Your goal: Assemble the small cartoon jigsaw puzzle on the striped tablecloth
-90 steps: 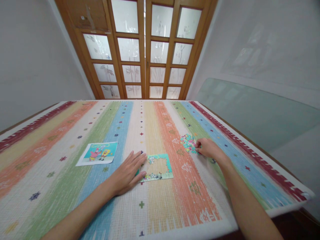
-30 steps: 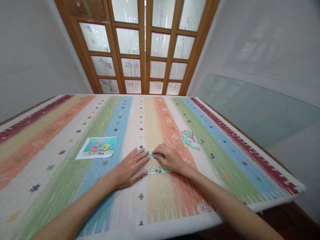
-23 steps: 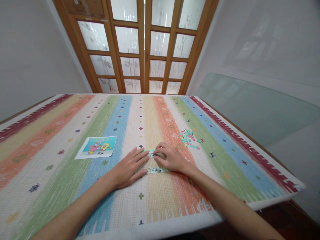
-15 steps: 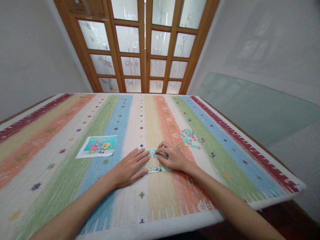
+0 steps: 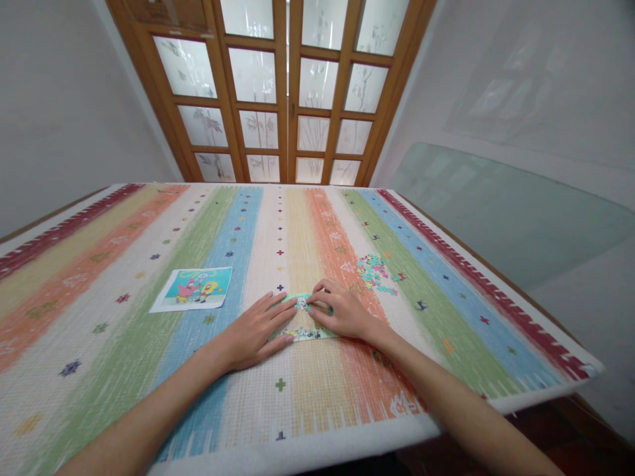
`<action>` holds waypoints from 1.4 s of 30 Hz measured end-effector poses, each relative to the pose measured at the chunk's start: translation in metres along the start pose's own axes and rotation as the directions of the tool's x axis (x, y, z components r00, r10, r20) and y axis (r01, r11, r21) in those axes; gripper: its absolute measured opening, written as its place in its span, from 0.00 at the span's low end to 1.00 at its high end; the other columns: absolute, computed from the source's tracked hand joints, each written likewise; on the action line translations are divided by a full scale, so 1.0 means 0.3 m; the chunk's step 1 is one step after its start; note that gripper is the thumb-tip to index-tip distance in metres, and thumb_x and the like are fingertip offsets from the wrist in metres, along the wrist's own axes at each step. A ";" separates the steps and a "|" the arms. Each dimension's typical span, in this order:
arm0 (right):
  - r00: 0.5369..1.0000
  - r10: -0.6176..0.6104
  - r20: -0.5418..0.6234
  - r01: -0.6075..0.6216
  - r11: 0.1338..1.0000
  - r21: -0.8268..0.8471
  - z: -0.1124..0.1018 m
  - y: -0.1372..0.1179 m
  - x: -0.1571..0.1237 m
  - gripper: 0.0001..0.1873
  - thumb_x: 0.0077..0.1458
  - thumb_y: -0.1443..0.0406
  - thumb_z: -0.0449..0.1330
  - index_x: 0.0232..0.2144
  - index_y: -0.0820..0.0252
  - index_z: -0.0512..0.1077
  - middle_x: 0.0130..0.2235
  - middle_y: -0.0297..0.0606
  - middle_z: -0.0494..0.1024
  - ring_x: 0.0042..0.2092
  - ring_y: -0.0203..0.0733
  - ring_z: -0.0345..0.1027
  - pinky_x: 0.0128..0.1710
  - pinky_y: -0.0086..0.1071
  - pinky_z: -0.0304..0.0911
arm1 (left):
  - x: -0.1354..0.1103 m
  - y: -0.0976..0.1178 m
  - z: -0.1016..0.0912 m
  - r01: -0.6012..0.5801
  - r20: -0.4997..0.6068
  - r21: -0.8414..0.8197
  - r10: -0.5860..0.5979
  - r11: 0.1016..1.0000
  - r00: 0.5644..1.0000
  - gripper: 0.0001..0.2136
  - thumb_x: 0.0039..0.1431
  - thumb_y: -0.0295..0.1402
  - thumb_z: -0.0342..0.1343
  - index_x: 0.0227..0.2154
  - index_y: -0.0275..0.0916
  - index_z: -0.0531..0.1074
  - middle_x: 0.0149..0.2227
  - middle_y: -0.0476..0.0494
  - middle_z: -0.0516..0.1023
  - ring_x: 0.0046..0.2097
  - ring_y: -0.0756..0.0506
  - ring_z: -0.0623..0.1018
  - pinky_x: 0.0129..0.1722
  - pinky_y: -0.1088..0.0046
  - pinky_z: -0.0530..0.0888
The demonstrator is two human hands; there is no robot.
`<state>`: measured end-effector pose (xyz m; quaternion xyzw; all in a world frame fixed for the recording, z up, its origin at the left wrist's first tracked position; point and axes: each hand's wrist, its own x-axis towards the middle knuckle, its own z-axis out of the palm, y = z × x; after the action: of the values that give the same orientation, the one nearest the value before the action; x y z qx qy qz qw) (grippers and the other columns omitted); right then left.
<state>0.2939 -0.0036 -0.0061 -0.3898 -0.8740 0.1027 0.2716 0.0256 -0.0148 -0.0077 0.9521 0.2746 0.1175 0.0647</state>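
A small, partly assembled jigsaw puzzle (image 5: 316, 334) lies near the table's front, with a strip of pieces along its lower edge and more along the top. Across its left side my left hand (image 5: 258, 332) rests flat, fingers stretched out and thumb on the lower edge. My right hand (image 5: 343, 309) is over the top right of the puzzle, thumb and fingers pinched at a small white and teal puzzle piece (image 5: 302, 303). The fingertips hide part of that piece and of the puzzle's upper edge.
A printed cartoon picture (image 5: 198, 289) lies to the left on the striped tablecloth (image 5: 233, 396). Loose puzzle pieces (image 5: 373, 271) are heaped beyond my right hand. Wooden glazed doors (image 5: 288, 119) stand behind the table, with walls on both sides.
Both hands keep nearly the same position, the right still pinching at the puzzle's upper edge. The whole view shifts very slightly.
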 end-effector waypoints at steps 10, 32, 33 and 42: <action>1.000 0.018 -0.011 -0.019 0.999 -0.049 0.004 -0.014 -0.004 0.06 0.60 0.65 0.63 0.40 0.59 0.78 0.41 0.42 0.75 0.44 0.45 0.70 0.43 0.36 0.66 | -0.003 -0.004 0.004 -0.017 0.005 0.021 0.017 1.000 1.000 0.26 0.73 0.49 0.45 0.65 0.39 0.62 0.69 0.41 0.61 0.70 0.37 0.58 0.70 0.51 0.56; 0.997 0.076 0.013 -0.074 0.992 -0.104 0.018 -0.051 -0.008 0.10 0.61 0.66 0.61 0.46 0.60 0.75 0.43 0.43 0.74 0.43 0.44 0.69 0.43 0.36 0.66 | -0.003 -0.003 0.001 -0.033 0.012 0.048 0.032 0.998 0.999 0.29 0.72 0.50 0.46 0.69 0.40 0.57 0.69 0.40 0.60 0.70 0.36 0.58 0.69 0.51 0.56; 0.997 0.072 0.018 -0.070 0.992 -0.107 0.017 -0.053 -0.008 0.09 0.62 0.66 0.61 0.45 0.59 0.75 0.43 0.42 0.73 0.43 0.43 0.69 0.43 0.36 0.66 | -0.002 -0.002 0.000 -0.032 0.015 0.048 0.031 0.998 0.999 0.29 0.72 0.50 0.45 0.68 0.40 0.57 0.69 0.40 0.60 0.71 0.36 0.58 0.69 0.51 0.56; 0.993 0.110 0.040 -0.105 0.988 -0.117 0.015 -0.059 -0.007 0.08 0.62 0.66 0.60 0.44 0.60 0.74 0.44 0.43 0.73 0.43 0.43 0.68 0.43 0.36 0.65 | -0.003 -0.006 0.004 -0.035 0.026 0.059 0.033 0.998 0.999 0.29 0.73 0.50 0.45 0.68 0.39 0.57 0.69 0.40 0.60 0.71 0.37 0.58 0.69 0.51 0.56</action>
<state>0.2815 -0.0170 -0.0038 -0.4487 -0.8623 0.0755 0.2224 0.0244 -0.0139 -0.0092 0.9596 0.2609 0.0983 0.0380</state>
